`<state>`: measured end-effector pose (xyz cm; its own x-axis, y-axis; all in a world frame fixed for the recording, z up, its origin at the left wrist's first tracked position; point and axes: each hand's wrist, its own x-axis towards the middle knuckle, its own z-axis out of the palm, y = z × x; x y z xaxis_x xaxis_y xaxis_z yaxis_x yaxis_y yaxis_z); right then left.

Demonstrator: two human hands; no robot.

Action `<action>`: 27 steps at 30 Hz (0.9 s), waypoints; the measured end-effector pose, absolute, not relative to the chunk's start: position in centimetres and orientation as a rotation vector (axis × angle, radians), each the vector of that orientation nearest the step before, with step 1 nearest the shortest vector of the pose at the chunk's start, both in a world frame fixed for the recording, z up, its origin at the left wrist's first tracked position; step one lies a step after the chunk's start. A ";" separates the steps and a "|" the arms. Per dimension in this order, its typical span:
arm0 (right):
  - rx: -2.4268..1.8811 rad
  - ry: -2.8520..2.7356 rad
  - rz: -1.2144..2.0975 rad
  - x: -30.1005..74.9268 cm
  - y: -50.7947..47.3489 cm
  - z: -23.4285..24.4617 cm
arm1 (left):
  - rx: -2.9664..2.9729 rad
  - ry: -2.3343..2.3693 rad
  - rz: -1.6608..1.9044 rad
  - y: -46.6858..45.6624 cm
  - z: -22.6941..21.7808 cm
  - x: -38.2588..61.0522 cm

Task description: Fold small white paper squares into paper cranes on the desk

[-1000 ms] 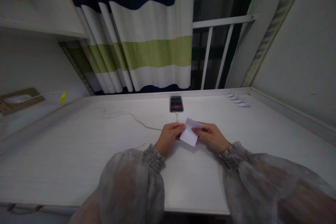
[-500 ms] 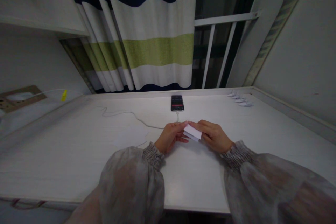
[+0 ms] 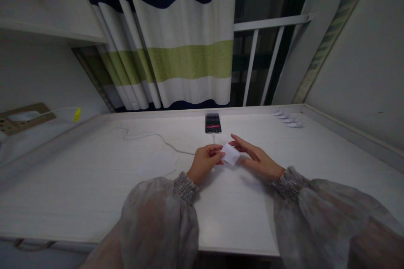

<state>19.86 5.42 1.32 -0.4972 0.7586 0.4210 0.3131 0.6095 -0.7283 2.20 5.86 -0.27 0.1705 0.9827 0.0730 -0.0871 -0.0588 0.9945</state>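
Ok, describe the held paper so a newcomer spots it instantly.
On the white desk, find the phone before the curtain. Nearer the viewer, the left hand pinches a small squarish paper: unlike the pointed paper pieces far right, it's held.

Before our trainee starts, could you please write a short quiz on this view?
1. Which hand has its thumb over the face of the small folded white paper?
2. True or false: the flat, dark-screened rectangular phone lies farther from the person than that paper.
3. Small pale pointed pieces sit on the long white desk toward its (a) near left, (b) far right, (c) far left corner.

Key: 1. left hand; 2. true; 3. b.
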 end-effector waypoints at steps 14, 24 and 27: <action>-0.962 -1.738 0.887 19.1 5.1 1.2 | 1.327 0.916 1.207 5.0 0.3 2.9; -0.940 -1.706 0.907 19.0 5.1 1.3 | 1.387 0.983 1.179 4.6 0.6 2.9; -0.957 -1.718 0.882 19.0 5.0 1.4 | 1.393 0.973 1.185 4.6 0.5 2.8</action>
